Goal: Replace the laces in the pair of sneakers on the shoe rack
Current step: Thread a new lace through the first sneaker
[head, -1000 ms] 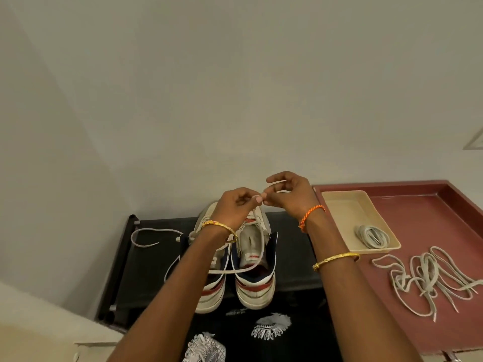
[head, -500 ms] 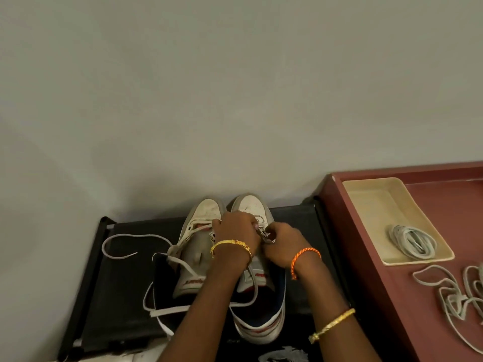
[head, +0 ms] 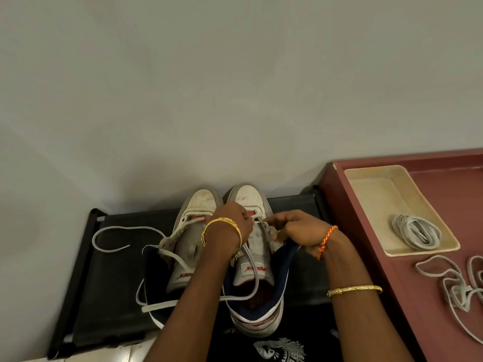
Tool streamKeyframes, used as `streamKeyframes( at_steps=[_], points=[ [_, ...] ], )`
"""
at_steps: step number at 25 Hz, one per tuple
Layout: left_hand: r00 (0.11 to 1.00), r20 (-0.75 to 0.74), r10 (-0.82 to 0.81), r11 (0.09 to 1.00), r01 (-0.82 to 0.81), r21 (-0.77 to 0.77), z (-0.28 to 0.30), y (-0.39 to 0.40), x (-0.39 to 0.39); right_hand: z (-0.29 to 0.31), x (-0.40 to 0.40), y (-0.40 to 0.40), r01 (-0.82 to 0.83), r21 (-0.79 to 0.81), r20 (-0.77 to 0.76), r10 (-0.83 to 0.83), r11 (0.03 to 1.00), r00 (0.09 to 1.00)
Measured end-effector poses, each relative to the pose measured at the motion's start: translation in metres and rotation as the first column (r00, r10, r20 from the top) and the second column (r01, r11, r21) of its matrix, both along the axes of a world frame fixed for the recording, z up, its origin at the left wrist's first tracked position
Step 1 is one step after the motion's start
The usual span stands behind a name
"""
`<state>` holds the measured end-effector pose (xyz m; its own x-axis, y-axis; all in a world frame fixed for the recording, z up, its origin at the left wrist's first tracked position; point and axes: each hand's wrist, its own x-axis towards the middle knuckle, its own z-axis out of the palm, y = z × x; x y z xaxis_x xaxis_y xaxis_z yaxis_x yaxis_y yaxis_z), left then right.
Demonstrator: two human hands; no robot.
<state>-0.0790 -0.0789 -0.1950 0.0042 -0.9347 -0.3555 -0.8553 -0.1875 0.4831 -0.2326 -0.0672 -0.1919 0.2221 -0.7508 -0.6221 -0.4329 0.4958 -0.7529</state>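
On top of the black shoe rack [head: 109, 270], against the pale wall, a pair of white sneakers is set side by side with toes toward the wall — the left sneaker [head: 193, 231] and the right sneaker [head: 257, 259]. Both hands are lowered over the right sneaker's eyelets. The left hand [head: 232, 218] is curled, its fingers pinching a white lace [head: 254, 283] at the eyelet row; the right hand [head: 295, 228] is likewise curled, its fingers pinching the lace at the opposite eyelet edge. From there the lace is looped down over the tongue and across the heel opening. A second loose lace [head: 117, 231] is threaded through the left sneaker and trailed out across the rack. A gold bangle is worn on each wrist — an orange thread band besides on the right. Beside the rack, a maroon tray [head: 366, 257] is seen holding a cream dish [head: 373, 194] with a coiled lace [head: 415, 231] inside, and a tangle of laces [head: 454, 280] lies on the tray floor.
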Motion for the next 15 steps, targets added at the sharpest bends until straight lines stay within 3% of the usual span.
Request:
streamKeyframes(
  at_steps=[7, 12, 15],
  points=[
    [0.990, -0.128, 0.059, 0.995, -0.048, 0.086, -0.0042, -0.0068, 0.0009, 0.0043, -0.0038, 0.0032, 0.110, 0.131, 0.152, -0.130, 0.985, 0.980],
    [0.994, -0.092, 0.067, 0.996, -0.060, 0.071, -0.0058, -0.0064, -0.0029, 0.0026, -0.0069, 0.0016, 0.103, 0.158, 0.196, -0.133, 0.982, 0.972],
    [0.982, -0.166, 0.089, 0.992, -0.072, 0.106, -0.0066, -0.0072, -0.0006, 0.0010, -0.0082, 0.0018, 0.102, 0.160, 0.217, -0.136, 0.982, 0.967]
  ],
)
